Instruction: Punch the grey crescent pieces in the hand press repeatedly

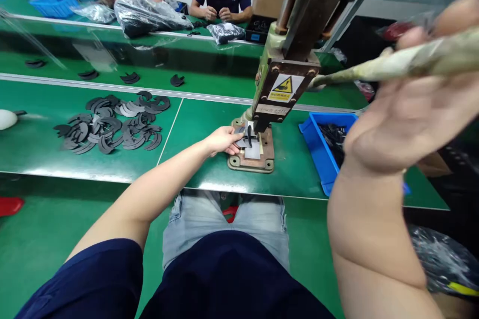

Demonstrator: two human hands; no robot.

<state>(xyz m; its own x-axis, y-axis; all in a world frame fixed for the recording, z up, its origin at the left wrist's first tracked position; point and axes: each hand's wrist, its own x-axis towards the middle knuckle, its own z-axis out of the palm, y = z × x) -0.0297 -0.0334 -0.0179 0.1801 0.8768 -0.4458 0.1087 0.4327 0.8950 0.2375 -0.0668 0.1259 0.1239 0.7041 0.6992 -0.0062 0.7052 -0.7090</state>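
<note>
My left hand reaches to the base of a hand-lever press and pinches a dark curved piece that lies on the white pad under the ram. My right hand is raised close to the camera, fingers wrapped round the press's long pale lever handle. The press base plate sits on the green bench near its front edge.
A pile of several dark crescent pieces lies on the green bench to the left. A blue bin with dark parts stands right of the press. Two people sit across the far conveyor, near plastic bags of parts.
</note>
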